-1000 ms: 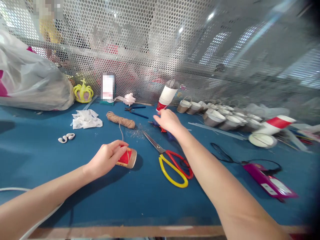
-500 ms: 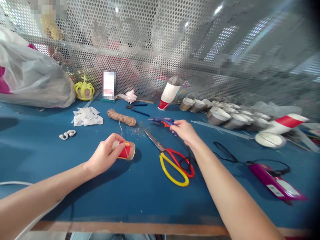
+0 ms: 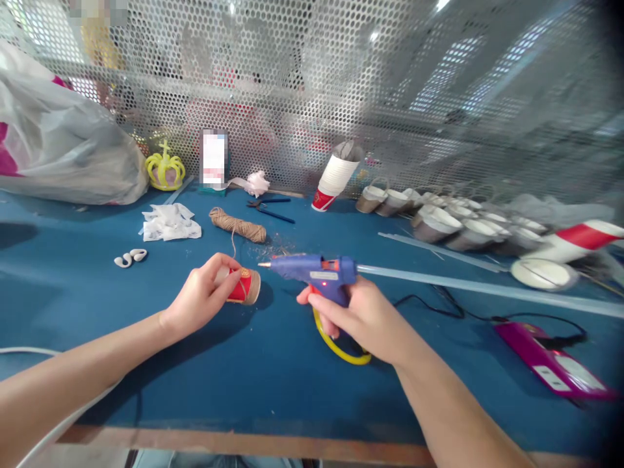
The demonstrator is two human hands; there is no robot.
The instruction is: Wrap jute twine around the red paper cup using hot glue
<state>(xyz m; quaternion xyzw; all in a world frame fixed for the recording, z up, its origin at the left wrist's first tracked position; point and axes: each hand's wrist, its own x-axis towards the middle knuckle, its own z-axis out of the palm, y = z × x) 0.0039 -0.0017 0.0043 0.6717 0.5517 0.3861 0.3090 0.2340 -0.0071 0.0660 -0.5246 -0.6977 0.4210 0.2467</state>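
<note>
So the right hand (image 3: pixel 363 318) is wrapped around the grip of a blue glue gun (image 3: pixel 312 271), fingers closed on the handle, nozzle pointing left toward the cup (image 3: pixel 244 286). A long clear glue stick (image 3: pixel 468 287) pokes out the back of the gun and runs off to the right. The left hand (image 3: pixel 202 298) is curled around a small red paper cup lying on its side on the blue table (image 3: pixel 273 377), thumb on top, fingers round the near side, open mouth facing right toward the nozzle. Nozzle tip and cup are near each other but not touching. A strand of twine runs from the cup up to a twine bundle (image 3: pixel 237 225) a bit further back. Under the right hand you can just see the yellow loop of the scissors (image 3: pixel 341 344), mostly hidden by the hand. The gun's black cord (image 3: pixel 439 305) snakes right toward a purple box (image 3: pixel 553 361). Back along the mesh wall (image 3: pixel 312 84): a yellow crown (image 3: pixel 164 170), a tilted stack of cups (image 3: pixel 334 175), pliers (image 3: pixel 270 208), and a row of little twine-wrapped baskets (image 3: pixel 439 221). Far left there's a big plastic bag (image 3: pixel 63 146), some white packets (image 3: pixel 169 222) and two small white bits (image 3: pixel 129 258).
</note>
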